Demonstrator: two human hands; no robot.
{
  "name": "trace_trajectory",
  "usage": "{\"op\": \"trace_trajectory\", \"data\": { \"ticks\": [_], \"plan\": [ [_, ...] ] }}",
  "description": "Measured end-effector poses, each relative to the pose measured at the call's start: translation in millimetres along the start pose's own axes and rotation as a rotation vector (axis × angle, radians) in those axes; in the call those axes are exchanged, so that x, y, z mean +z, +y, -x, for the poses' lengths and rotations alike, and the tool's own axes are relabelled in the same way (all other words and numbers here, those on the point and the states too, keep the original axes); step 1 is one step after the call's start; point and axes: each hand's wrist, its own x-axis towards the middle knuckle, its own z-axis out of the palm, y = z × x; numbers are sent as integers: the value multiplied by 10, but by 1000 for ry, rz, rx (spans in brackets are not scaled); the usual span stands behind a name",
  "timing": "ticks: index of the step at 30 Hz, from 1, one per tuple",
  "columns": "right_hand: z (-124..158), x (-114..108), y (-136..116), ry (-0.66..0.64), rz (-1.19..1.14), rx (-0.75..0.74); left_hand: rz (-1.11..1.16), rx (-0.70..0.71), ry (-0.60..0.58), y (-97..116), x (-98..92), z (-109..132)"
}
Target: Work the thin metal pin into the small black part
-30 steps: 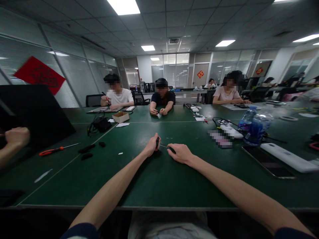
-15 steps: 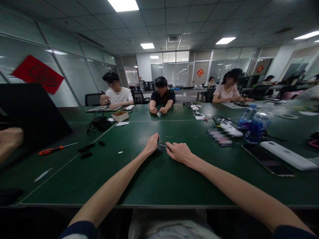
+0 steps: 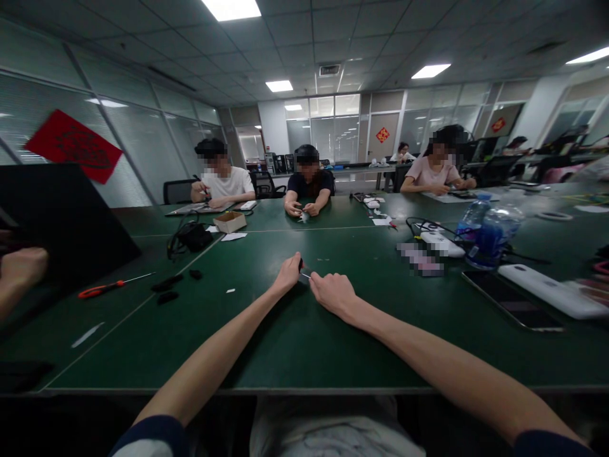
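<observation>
Small piece: a dark sliver with a bright metal end (image 3: 304, 272), between the two hands, just above the green tabletop (image 3: 285, 355) — too small to tell what it is.
Left hand (image 3: 287, 275): fingers closed in a pinch on the dark end.
Right hand (image 3: 333, 295): fingers curled, right up against the metal end — gripping or not, I can't tell.
Handling: hands this close and low suit so small a piece.
Nearby: a red-handled screwdriver (image 3: 102, 289) and small black pieces (image 3: 167, 282) to the left; a white power bank (image 3: 552, 292) and a dark smartphone (image 3: 511, 301) to the right.
</observation>
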Motion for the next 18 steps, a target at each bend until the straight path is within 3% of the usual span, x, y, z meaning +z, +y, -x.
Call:
{"op": "trace_trajectory", "data": {
  "ticks": [8,18],
  "plan": [
    [-32,75,6,-4,-67,19,-18,-79,39,-12,56,-31],
    [-83,220,7,29,-60,79,-204,-129,241,-43,183,-77]
  ]
}}
